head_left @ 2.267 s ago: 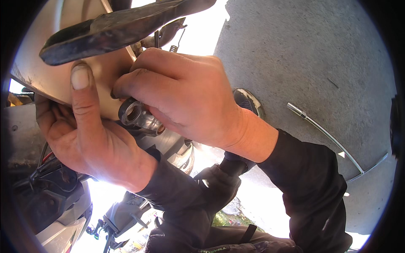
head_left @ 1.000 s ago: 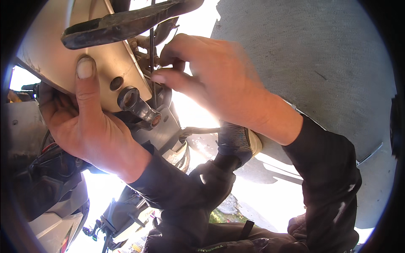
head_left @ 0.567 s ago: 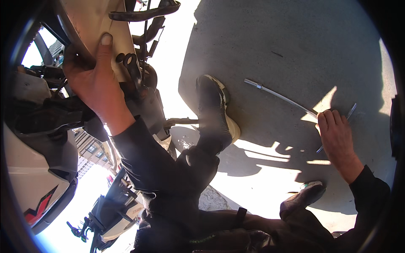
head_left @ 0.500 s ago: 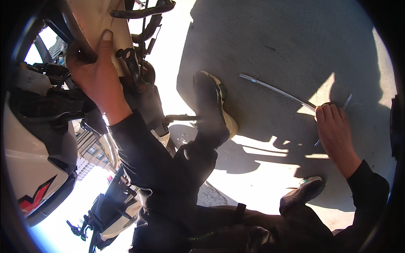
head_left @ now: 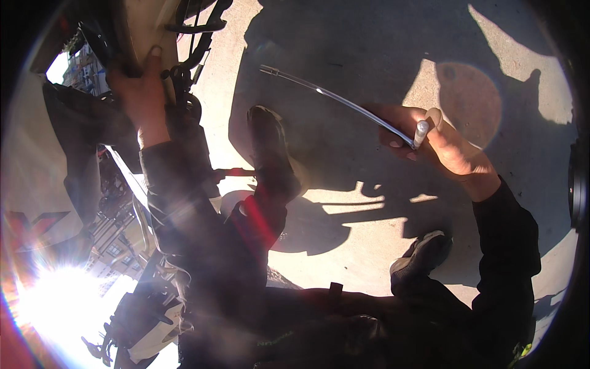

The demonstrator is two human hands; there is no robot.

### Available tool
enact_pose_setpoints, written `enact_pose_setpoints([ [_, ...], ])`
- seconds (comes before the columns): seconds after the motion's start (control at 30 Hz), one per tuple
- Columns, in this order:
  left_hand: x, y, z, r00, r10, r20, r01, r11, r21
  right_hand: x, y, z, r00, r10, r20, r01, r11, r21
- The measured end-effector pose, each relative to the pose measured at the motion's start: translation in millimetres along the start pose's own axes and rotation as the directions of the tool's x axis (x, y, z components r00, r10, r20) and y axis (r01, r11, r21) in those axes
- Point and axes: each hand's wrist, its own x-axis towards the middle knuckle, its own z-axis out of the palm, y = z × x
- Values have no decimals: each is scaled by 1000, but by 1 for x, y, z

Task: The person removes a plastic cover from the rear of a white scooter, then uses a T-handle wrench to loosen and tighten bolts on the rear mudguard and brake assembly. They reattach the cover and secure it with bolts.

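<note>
My right hand (head_left: 453, 147) is closed round the handle end of a long chrome T-handle socket wrench (head_left: 347, 104). The tool is lifted above the concrete, its socket end pointing up and left toward the motorbike. One rounded end of its crossbar sticks out by my thumb; the rest of the bar is hidden in the hand. At the upper left, my left hand (head_left: 142, 101) grips the edge of a pale motorbike body panel (head_left: 146, 27). The thumb lies on the panel's face, while the other fingers are mostly hidden behind the edge.
A white fairing (head_left: 37, 166) with a red mark fills the left side. Another motorbike (head_left: 147, 323) stands at the lower left near strong sun glare. My shoes (head_left: 267, 138) rest on the shaded concrete ground (head_left: 356, 55), beside a dark metal bar.
My right hand has raised the wrench off the ground and turned it, bringing it left and toward the bike. My left hand keeps its hold on the panel. The view has shifted, bringing in sun glare.
</note>
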Motion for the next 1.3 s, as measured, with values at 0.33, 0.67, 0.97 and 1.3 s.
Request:
enact_pose_setpoints([
  [0.33, -8, 6, 1, 999, -39, -3, 38, 990, -138, 46, 25, 54, 988, -138, 68, 127, 981, 150],
  [0.67, -5, 9, -13, 998, -26, 51, 28, 999, -43, 81, 59, 73, 892, -441, -97, 433, 897, -89],
  [0.97, -7, 9, -13, 999, 1, 34, -1, 1000, 16, 89, 67, 61, 880, -469, -76, 462, 882, -87],
  [1.3, -7, 11, -6, 999, -22, 35, 28, 983, -181, 90, 59, 45, 925, -362, -117, 350, 930, -117],
])
